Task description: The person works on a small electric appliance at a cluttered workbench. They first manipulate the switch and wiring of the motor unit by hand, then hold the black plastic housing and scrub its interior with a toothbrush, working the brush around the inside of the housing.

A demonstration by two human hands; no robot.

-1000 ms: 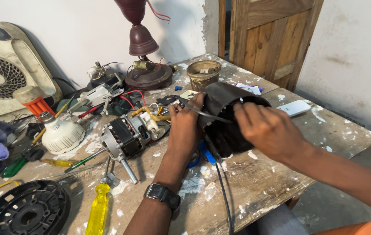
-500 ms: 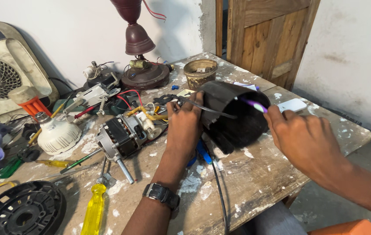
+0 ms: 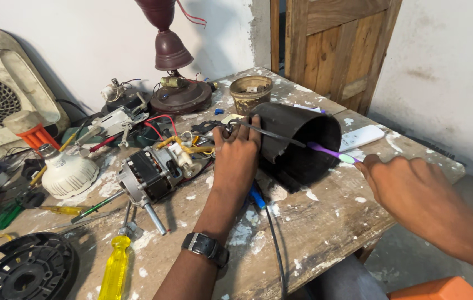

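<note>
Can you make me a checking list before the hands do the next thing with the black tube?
1. Left hand steadying the black tube: ok.
2. Right hand gripping the purple toothbrush: cannot tell, only fingertips meet its end.
3. Tube resting on the table: ok.
4. Tube's open end facing the right hand: ok.
5. Motor clear of the tube: ok.
6. Black cable away from the table edge: not ok, it runs over the edge.

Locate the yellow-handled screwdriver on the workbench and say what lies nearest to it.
In the head view, the yellow-handled screwdriver lies at the lower left of the workbench, just right of the black round fan part and below the electric motor.
</note>
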